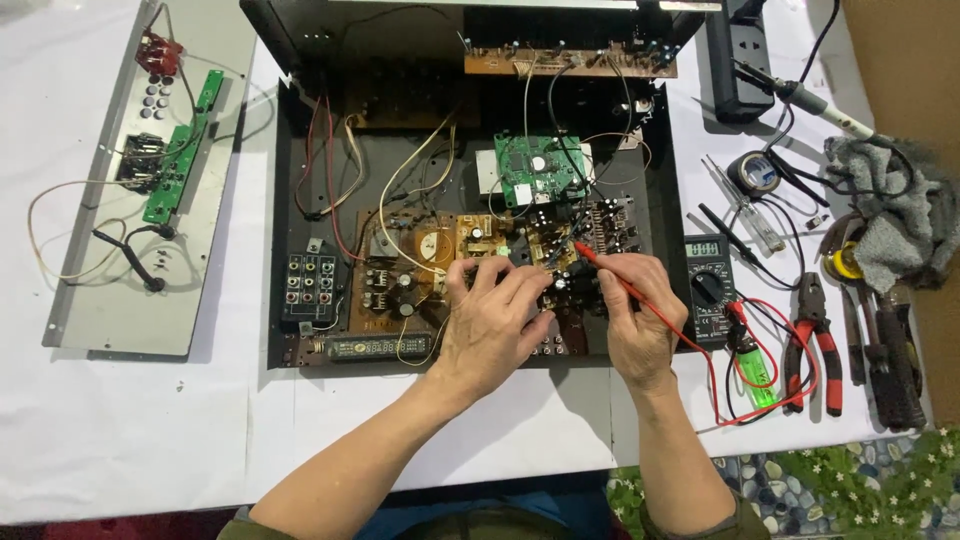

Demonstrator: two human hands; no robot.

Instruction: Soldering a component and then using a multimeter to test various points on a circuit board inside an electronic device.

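In the open chassis [300, 200] mid-desk, the right hand [640, 320] pinches a red probe [612, 275] pen-like, tip on the brown circuit board [480, 245]. The left hand [495, 325], fingers curled on a black probe, steadies there; the multimeter [708, 290] lies readable beside it.

Electronics repair workshop: bench [120, 440] under white cloth, opened amplifier chassis [300, 210], multimeter [708, 288], soldering iron [820, 108], pliers [815, 340], tape roll [752, 172], power strip [738, 60].

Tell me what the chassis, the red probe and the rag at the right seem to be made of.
Chassis: looks like sheet metal painted matt black, with thin folded edges. Red probe in the right hand: likely moulded plastic, smooth and slightly glossy; its tip is hidden among the components. Rag: grey woven or knitted cloth, crumpled and fuzzy.
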